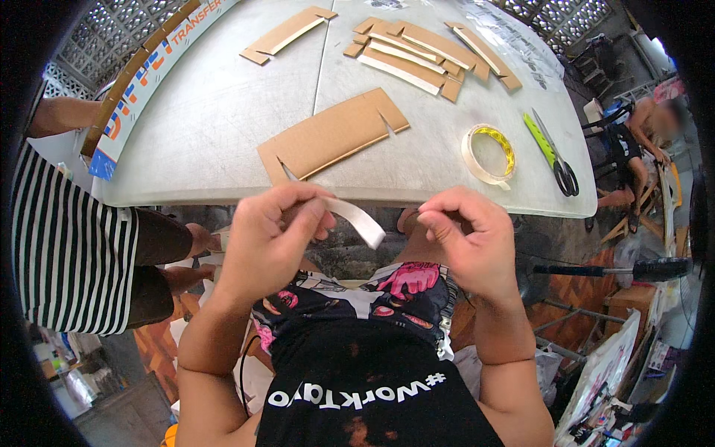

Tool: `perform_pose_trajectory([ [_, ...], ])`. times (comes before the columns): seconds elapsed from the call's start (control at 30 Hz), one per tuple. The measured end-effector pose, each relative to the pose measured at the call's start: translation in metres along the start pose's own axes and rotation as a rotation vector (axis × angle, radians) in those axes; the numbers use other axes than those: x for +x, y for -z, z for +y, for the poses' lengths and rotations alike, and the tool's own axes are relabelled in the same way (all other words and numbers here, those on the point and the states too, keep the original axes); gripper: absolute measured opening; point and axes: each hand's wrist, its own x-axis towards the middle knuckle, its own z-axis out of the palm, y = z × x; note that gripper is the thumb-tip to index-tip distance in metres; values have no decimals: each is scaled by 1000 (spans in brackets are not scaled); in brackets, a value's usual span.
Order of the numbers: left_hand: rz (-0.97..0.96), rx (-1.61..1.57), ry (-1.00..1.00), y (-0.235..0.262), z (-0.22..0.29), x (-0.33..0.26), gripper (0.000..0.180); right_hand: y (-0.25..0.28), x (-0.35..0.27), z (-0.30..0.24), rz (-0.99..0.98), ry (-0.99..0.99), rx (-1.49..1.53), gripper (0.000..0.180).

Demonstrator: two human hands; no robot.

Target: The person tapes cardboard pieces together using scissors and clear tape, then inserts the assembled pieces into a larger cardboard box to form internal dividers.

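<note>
In front of the table's near edge, my left hand pinches one end of a short strip of white tape, whose free end curls down toward the right. My right hand hovers a little way off with thumb and fingertips pressed together; whatever may be between them is too small to make out. Just beyond my hands lies a flat brown cardboard piece with a slit near each end. To its right are a tape roll with a yellow inner ring and scissors with black handles and a green part.
Several slotted cardboard pieces with white strips lie at the back of the white table, another at back left. A long printed cardboard strip stands along the left edge. One person in stripes stands left; another sits right.
</note>
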Motion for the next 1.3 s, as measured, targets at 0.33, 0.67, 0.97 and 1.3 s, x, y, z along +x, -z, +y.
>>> perform_pose_trajectory([
  [0.33,-11,422,-279,-27,10,12,19,-31,-6,9,76,-182,10,30],
  [0.67,-91,1089,-765,2,-26,60,64,25,-9,15,-24,-154,-56,13],
  [0.97,-207,604,-624,-36,13,-14,56,-4,12,-11,-338,83,-18,10],
  [1.3,-72,405,-257,0,9,-11,16,13,13,-2,-300,-52,-48,10],
])
